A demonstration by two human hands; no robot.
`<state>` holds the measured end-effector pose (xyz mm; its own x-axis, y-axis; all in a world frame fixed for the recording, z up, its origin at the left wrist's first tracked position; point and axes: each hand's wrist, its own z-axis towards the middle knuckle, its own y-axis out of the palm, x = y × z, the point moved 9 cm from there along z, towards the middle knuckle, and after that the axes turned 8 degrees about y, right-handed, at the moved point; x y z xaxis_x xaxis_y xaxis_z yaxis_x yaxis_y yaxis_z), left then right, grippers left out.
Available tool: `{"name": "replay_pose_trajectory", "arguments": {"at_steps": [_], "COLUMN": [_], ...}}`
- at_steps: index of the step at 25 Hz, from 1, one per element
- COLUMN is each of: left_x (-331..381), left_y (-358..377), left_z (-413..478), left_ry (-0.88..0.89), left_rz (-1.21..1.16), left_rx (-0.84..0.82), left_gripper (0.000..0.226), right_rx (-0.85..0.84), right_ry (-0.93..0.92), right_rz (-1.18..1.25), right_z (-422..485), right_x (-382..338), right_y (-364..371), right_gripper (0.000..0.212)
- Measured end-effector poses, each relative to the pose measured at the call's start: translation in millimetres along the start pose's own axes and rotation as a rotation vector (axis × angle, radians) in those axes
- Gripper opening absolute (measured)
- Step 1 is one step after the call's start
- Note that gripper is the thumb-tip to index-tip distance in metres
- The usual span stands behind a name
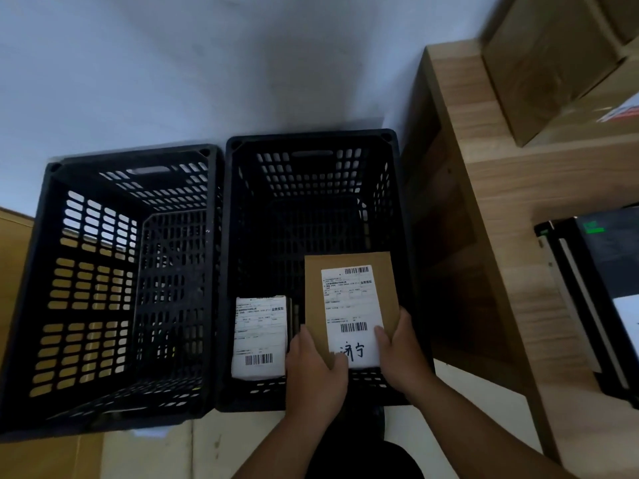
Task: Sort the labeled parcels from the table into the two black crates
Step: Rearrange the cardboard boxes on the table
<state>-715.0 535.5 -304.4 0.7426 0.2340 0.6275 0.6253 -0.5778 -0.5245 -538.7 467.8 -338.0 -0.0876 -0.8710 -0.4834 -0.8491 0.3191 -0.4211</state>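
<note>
Two black perforated crates stand side by side on the floor: the left crate (103,288) holds nothing that I can see, and the right crate (311,146) has a white-labeled parcel (259,337) lying at its near left. I hold a brown parcel (349,292) with a white shipping label and handwritten characters over the near right part of the right crate. My left hand (314,371) grips its lower left corner. Its lower right edge is gripped by my right hand (401,354).
A wooden table (491,188) stands to the right of the crates, with cardboard boxes (553,63) on top and a black device (594,288) at its near end. Brown cardboard (14,271) lies left of the left crate. A pale wall is behind.
</note>
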Motion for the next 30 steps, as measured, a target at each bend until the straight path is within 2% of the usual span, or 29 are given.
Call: {"name": "replay_pose_trajectory", "arguments": {"at_steps": [3, 7, 11, 15, 20, 21, 23, 25, 28, 30], "left_x": [2, 2, -3, -19, -34, -42, -53, -58, -59, -57], "left_y": [2, 0, 12, 33, 47, 52, 62, 70, 79, 78], "left_z": [12, 13, 10, 22, 53, 58, 65, 68, 69, 67], "left_ry": [-0.015, -0.014, -0.048, -0.102, -0.200, -0.237, -0.320, -0.361, -0.340, -0.322], "left_rz": [-0.015, -0.044, -0.057, -0.008, -0.093, -0.125, -0.194, -0.201, -0.131, -0.104], "left_rx": [0.040, 0.099, 0.057, -0.037, -0.016, -0.031, -0.080, -0.099, -0.109, -0.109], "left_gripper": [0.061, 0.071, 0.083, 0.088, 0.080, 0.074, 0.061, 0.060, 0.079, 0.069], "right_rx": [0.015, 0.024, 0.031, 0.124, 0.129, 0.127, 0.131, 0.136, 0.176, 0.174], "right_ry": [-0.011, -0.044, -0.025, 0.019, 0.133, 0.172, 0.214, 0.178, 0.190, 0.203], "right_rz": [0.035, 0.056, 0.082, -0.023, -0.150, -0.177, -0.191, -0.236, -0.292, -0.364], "right_z": [5, -4, 0, 15, 41, 46, 53, 58, 65, 64], "right_x": [-4, 3, 7, 9, 19, 24, 31, 31, 30, 27], "right_y": [0, 0, 8, 16, 30, 32, 37, 41, 44, 46], "right_gripper": [0.062, 0.064, 0.065, 0.068, 0.073, 0.072, 0.055, 0.044, 0.046, 0.050]}}
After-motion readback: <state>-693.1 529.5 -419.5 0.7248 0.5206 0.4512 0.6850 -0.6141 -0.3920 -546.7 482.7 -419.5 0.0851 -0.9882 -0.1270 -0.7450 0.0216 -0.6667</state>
